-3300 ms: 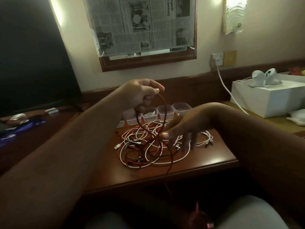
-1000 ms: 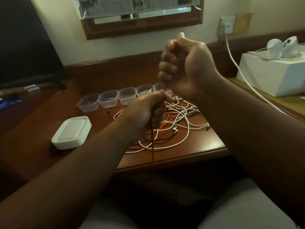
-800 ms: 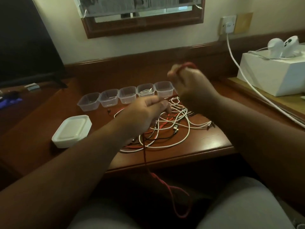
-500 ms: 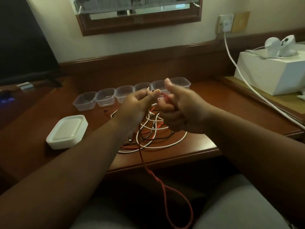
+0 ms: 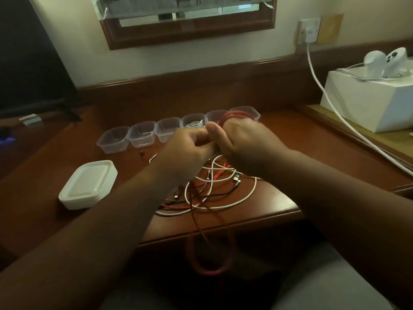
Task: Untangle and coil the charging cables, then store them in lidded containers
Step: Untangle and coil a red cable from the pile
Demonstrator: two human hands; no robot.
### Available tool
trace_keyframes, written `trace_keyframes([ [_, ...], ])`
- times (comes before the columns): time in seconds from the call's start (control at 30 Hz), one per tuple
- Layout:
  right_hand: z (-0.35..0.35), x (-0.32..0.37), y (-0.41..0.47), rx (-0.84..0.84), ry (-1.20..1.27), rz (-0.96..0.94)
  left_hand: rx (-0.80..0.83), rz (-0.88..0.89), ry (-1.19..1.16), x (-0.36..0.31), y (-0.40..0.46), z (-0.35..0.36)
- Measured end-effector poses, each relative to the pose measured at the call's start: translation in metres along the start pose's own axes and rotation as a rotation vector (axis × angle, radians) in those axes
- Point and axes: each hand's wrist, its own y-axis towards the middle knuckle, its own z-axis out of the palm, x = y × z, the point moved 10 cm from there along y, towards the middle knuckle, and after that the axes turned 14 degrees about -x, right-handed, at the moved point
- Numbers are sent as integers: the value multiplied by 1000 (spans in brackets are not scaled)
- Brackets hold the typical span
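Fingers: right hand point(image 5: 243, 139) curled round red cable point(image 5: 234, 115) coil; left hand point(image 5: 190, 151) pinched its feed strand beside the right thumb | Axis: slack fell from the left hand towards the viewer, over the worktop point(image 5: 290, 142) edge | Beyond: open containers point(image 5: 143, 136) just behind; tangled cables point(image 5: 214, 189) beneath; lids point(image 5: 88, 184) left.

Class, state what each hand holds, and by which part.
The right hand grips the coiled loops of the red cable; the left hand pinches its loose strand beside the coil.
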Motion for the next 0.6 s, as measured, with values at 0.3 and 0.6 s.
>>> trace_keyframes([
  [0.3, 4, 54, -13, 699, 1738, 595, 73, -244, -581, 7, 7, 1],
  [0.6, -50, -30, 51, -492, 934, 237, 442, -534, -767, 28, -14, 48],
])
